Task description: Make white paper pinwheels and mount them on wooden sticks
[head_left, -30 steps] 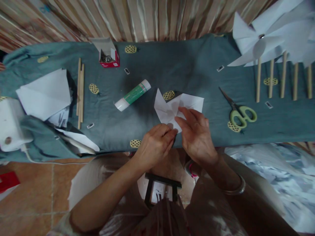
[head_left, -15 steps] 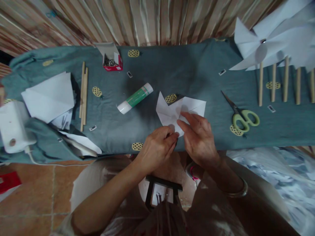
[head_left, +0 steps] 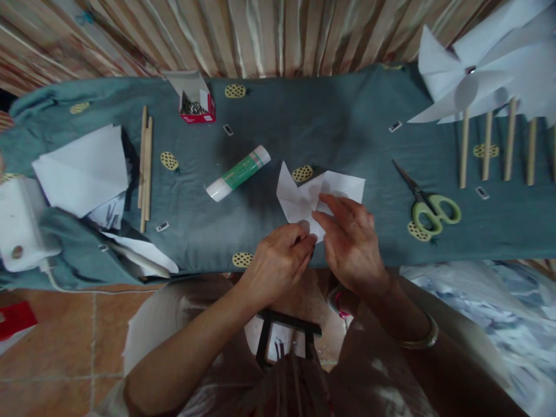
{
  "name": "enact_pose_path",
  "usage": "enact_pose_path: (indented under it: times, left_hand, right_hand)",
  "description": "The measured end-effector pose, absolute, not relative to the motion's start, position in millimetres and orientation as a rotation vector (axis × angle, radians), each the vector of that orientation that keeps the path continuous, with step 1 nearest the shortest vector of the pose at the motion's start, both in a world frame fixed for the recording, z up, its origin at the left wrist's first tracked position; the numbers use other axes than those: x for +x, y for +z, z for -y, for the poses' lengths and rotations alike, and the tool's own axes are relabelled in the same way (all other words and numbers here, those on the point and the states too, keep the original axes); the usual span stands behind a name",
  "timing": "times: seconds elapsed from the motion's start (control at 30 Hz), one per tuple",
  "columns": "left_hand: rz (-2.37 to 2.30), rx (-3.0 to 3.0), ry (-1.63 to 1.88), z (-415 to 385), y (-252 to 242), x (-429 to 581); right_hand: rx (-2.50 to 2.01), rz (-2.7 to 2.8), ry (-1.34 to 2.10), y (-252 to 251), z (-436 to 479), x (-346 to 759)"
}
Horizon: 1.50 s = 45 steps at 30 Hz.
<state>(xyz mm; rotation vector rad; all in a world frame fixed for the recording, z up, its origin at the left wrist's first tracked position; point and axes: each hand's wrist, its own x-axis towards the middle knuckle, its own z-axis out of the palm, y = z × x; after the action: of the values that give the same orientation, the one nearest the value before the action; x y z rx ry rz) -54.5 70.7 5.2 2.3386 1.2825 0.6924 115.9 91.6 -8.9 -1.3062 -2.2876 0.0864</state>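
A white paper piece, cut and partly folded into points, lies on the teal cloth near the table's front edge. My left hand is curled, its fingertips pinching the paper's near corner. My right hand rests beside it, fingers bent and pressed on the paper's folded flaps near the middle. A green and white glue stick lies just left of the paper. Green-handled scissors lie to the right.
A red box of pins stands at the back. Wooden sticks and a stack of white paper lie at the left. Several finished white pinwheels on sticks lie at the right. A white device sits far left.
Both hands have stayed on the paper with only slight finger shifts. The view has drifted a little.
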Motion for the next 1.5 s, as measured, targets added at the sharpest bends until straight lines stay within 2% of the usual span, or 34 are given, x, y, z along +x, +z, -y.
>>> enact_pose_path:
  times: [0.17, 0.4, 0.53, 0.77, 1.1, 1.33, 1.5]
  left_hand:
    - [-1.276, 2.333, 0.67, -71, 7, -55]
    - [-1.292, 2.35, 0.677, -71, 5, -55]
    - [-1.29, 2.367, 0.682, -70, 3, -54]
    - [-1.301, 2.472, 0.63, -74, 8, -62]
    - [-1.342, 2.637, 0.735, -95, 8, -84]
    - [-1.379, 2.621, 0.718, -102, 5, -81]
    - [-1.33, 2.588, 0.836, -93, 7, -72]
  right_hand:
    - [-1.314, 2.279, 0.114, -8, -93, 112]
    - [-1.291, 2.161, 0.368, 1, -98, 132]
    - [-1.505, 2.06, 0.29, 1, -123, 147]
    - [-1.484, 2.118, 0.288, -1, -149, 155]
    - [-1.668, 1.951, 0.573, 15, -128, 171]
    - [-1.72, 1.875, 0.585, 15, -106, 178]
    - [-1.761, 1.868, 0.536, 16, -97, 179]
